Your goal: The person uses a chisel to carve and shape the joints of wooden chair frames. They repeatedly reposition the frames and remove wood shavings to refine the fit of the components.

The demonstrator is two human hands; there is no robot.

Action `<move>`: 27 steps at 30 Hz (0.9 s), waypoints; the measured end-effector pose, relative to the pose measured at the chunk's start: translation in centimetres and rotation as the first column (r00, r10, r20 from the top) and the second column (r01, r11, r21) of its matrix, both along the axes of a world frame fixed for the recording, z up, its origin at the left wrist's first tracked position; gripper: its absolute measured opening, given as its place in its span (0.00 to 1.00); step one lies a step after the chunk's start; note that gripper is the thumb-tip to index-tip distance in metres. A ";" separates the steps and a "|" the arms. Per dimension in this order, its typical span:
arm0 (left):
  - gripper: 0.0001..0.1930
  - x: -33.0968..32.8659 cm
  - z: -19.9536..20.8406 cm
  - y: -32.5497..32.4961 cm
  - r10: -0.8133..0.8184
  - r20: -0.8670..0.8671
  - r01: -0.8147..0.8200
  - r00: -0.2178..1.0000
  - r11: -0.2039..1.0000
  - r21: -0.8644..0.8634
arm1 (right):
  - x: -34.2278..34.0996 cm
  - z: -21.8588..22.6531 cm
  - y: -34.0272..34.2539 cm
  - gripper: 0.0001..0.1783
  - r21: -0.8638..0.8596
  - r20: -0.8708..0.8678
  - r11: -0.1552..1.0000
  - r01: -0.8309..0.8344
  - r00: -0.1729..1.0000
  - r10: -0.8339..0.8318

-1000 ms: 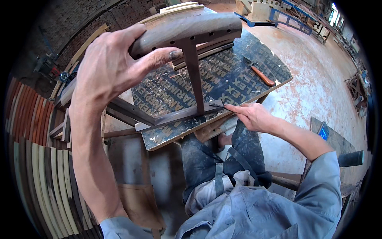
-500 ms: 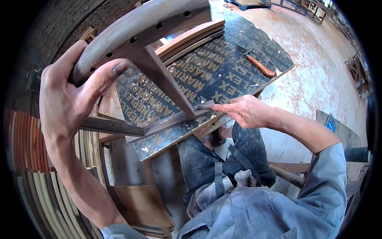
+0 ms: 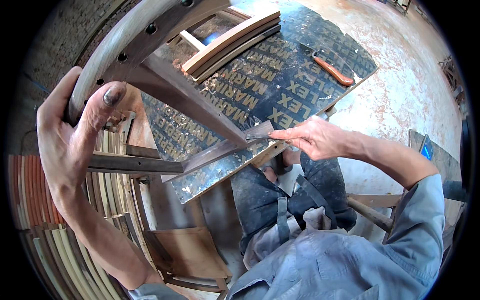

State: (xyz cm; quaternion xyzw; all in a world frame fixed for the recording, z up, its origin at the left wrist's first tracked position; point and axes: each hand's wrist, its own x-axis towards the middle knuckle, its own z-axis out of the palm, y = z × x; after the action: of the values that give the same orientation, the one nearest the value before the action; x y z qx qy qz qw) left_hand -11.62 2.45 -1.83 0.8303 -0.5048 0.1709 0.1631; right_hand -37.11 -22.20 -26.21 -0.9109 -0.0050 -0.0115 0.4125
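Note:
My left hand (image 3: 75, 120) is closed around the end of a curved wooden rail (image 3: 135, 35) with a row of dark holes, the raised part of a wooden frame. From the rail a slanting post (image 3: 195, 97) runs down to a flat bar (image 3: 215, 152) resting along the board's near edge. A thin flat metal blade (image 3: 257, 136) is pinched in my right hand (image 3: 320, 137), its index finger stretched along it. The blade's tip meets the joint between post and bar. Most of its rear end is hidden by my fingers.
The frame stands on a dark printed board (image 3: 285, 95) strewn with shavings. Curved wooden strips (image 3: 232, 42) are stacked at its far side, and an orange-handled tool (image 3: 334, 71) lies near its right edge. Many wooden slats (image 3: 35, 187) fill the left side. My knees are below the board.
The raised rail and my left hand have shifted left in the view, which itself has moved a little. My right hand keeps the blade at the joint, now at a slightly different angle.

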 end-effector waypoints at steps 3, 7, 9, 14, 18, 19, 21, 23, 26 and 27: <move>0.45 0.3 0.1 0.2 -0.030 0.037 0.029 0.999 0.999 0.018 | -0.1 1.0 1.0 0.26 0.210 -0.233 0.968 0.138 0.969 -0.087; 0.43 0.3 0.2 0.3 -0.037 0.034 0.037 0.999 0.999 0.010 | -0.8 -0.6 -1.0 0.26 -0.201 0.219 0.979 0.027 0.976 0.018; 0.42 0.6 0.0 0.5 -0.047 0.059 0.048 0.997 0.999 -0.020 | -0.9 0.9 -1.0 0.29 -0.269 0.153 0.963 -0.017 0.986 0.060; 0.41 1.2 0.0 0.8 -0.035 0.171 0.040 0.985 0.999 -0.028 | 0.1 0.5 -0.2 0.33 -0.328 0.140 0.943 -0.060 0.984 0.112; 0.43 1.1 -0.8 0.2 -0.074 0.118 0.079 0.990 0.996 -0.039 | -0.5 -1.6 0.0 0.35 -0.179 0.101 0.983 -0.045 0.993 0.063; 0.43 1.0 -0.5 -0.1 -0.065 0.099 0.068 0.993 0.997 -0.022 | -0.7 -2.0 -0.1 0.34 -0.124 0.095 0.992 -0.031 0.995 0.043; 0.44 0.9 0.1 0.6 -0.018 0.067 0.017 0.998 1.000 0.016 | -0.4 -0.2 0.7 0.32 0.046 -0.037 0.999 0.008 0.999 -0.006; 0.42 0.2 0.8 0.8 -0.025 0.055 0.023 0.998 0.999 0.031 | -0.4 0.2 1.4 0.29 0.293 -0.141 0.948 0.127 0.986 -0.089; 0.40 -0.1 0.6 0.6 -0.056 0.065 0.055 0.996 0.998 0.013 | -1.0 -1.0 1.8 0.26 0.459 -0.111 0.858 0.232 0.973 -0.204; 0.39 0.1 0.4 0.4 -0.068 0.072 0.068 0.995 0.998 0.001 | -1.5 -1.1 1.7 0.25 0.315 0.016 0.933 0.175 0.982 -0.190</move>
State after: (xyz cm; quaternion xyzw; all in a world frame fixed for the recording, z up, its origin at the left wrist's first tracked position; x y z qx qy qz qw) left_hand -11.54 2.87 -1.46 0.8057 -0.5383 0.1955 0.1511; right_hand -38.62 -20.53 -27.27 -0.8301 0.0720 -0.0715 0.5483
